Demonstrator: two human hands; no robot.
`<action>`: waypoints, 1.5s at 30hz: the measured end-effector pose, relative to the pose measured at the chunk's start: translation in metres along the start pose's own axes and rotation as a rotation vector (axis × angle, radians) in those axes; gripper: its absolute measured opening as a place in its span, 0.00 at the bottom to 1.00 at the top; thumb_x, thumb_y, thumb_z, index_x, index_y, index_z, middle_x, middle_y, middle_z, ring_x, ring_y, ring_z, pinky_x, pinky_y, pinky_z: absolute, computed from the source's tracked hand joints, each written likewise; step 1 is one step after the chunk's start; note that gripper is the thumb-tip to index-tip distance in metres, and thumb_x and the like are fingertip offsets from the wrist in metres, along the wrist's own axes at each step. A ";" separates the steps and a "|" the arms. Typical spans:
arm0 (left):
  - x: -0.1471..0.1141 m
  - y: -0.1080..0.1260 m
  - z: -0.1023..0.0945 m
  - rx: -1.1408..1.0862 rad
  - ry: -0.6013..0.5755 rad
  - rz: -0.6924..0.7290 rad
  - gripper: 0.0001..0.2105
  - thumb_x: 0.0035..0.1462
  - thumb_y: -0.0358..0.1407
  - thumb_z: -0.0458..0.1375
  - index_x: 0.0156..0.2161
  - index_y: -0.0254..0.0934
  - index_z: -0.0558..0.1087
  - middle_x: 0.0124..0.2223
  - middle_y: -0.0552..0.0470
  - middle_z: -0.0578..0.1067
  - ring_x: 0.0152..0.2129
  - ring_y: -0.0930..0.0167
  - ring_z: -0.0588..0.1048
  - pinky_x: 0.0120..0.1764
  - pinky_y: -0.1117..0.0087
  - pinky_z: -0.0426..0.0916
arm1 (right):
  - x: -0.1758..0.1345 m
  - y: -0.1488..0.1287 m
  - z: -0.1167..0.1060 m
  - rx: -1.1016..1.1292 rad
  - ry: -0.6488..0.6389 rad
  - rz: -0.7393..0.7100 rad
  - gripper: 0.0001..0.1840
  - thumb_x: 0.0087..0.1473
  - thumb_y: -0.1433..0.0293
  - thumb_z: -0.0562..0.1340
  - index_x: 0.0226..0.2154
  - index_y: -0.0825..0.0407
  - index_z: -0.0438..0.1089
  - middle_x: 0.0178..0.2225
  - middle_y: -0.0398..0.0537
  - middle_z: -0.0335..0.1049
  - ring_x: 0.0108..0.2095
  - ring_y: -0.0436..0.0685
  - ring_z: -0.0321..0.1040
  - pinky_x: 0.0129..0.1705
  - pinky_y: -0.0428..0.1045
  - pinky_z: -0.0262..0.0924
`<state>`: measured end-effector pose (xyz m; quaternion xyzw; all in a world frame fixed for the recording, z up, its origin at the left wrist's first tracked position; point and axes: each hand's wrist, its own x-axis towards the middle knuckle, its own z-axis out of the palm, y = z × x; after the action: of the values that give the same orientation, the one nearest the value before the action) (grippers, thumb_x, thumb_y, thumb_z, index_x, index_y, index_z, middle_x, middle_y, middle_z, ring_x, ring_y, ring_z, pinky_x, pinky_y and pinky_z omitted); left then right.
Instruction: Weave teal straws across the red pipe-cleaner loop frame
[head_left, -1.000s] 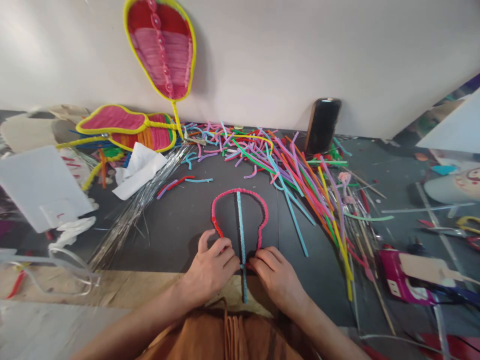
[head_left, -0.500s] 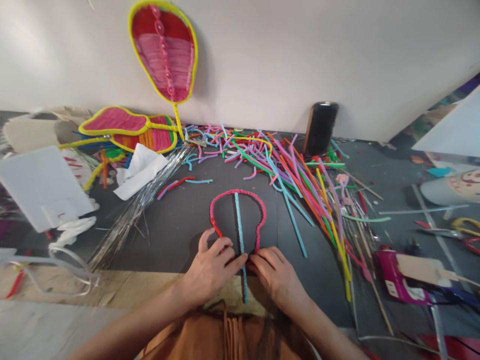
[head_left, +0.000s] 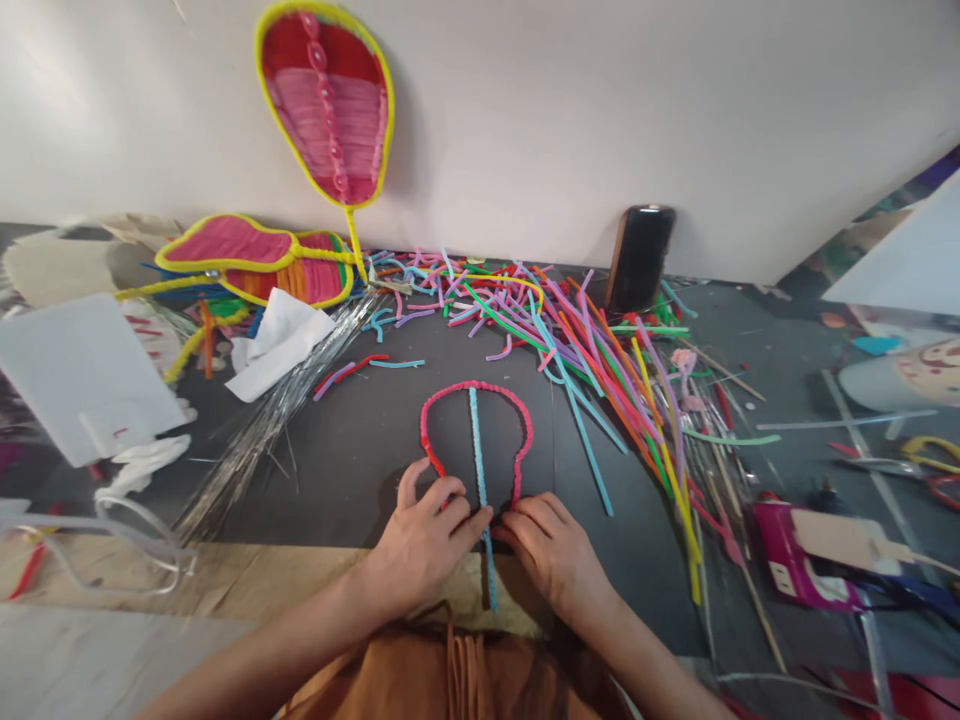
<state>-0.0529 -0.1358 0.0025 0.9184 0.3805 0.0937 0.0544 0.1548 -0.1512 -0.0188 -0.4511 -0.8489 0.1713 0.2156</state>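
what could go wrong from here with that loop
The pink loop, held by the left hand and right hand, might bend out of shape. The blue pipe cleaner could slip off-centre, since its lower end sticks out unheld. The phone, propped against the wall, could slide if knocked.

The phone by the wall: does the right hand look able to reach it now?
Probably not directly: the right hand holds the pink loop, and coloured stems lie between this hand and the phone.
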 end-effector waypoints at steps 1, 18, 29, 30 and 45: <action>0.000 0.001 0.000 0.000 0.011 -0.007 0.13 0.61 0.34 0.51 0.50 0.44 0.69 0.32 0.54 0.73 0.42 0.67 0.66 0.57 0.46 0.39 | 0.000 0.000 -0.002 0.022 -0.001 0.010 0.07 0.58 0.71 0.57 0.37 0.54 0.71 0.33 0.49 0.69 0.35 0.55 0.64 0.39 0.51 0.64; 0.005 0.014 0.017 0.002 0.001 0.156 0.21 0.64 0.44 0.44 0.57 0.35 0.62 0.57 0.46 0.68 0.58 0.67 0.60 0.59 0.44 0.23 | 0.053 0.052 -0.032 -0.211 -0.047 -0.107 0.14 0.57 0.78 0.54 0.41 0.51 0.71 0.38 0.50 0.69 0.39 0.57 0.65 0.40 0.51 0.65; 0.003 0.017 0.021 -0.014 0.034 0.141 0.20 0.64 0.43 0.45 0.56 0.34 0.63 0.57 0.45 0.68 0.57 0.65 0.61 0.58 0.40 0.21 | 0.060 0.062 -0.036 -0.221 -0.159 -0.245 0.10 0.58 0.76 0.54 0.36 0.54 0.71 0.38 0.51 0.68 0.39 0.56 0.62 0.43 0.52 0.63; 0.003 0.017 0.022 -0.017 0.034 0.141 0.20 0.64 0.43 0.45 0.56 0.34 0.63 0.57 0.44 0.68 0.57 0.65 0.61 0.58 0.40 0.21 | 0.060 0.062 -0.036 -0.216 -0.155 -0.256 0.10 0.58 0.76 0.54 0.35 0.53 0.71 0.37 0.51 0.68 0.38 0.56 0.62 0.43 0.52 0.63; 0.003 0.017 0.020 -0.034 0.032 0.130 0.20 0.64 0.44 0.46 0.56 0.35 0.62 0.57 0.44 0.68 0.57 0.65 0.61 0.57 0.39 0.20 | 0.044 0.056 -0.036 -0.117 -0.187 -0.296 0.15 0.54 0.79 0.55 0.41 0.51 0.72 0.44 0.51 0.67 0.42 0.57 0.61 0.44 0.52 0.64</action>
<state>-0.0347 -0.1461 -0.0134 0.9385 0.3193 0.1183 0.0576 0.1906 -0.0810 -0.0058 -0.3150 -0.9310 0.1290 0.1320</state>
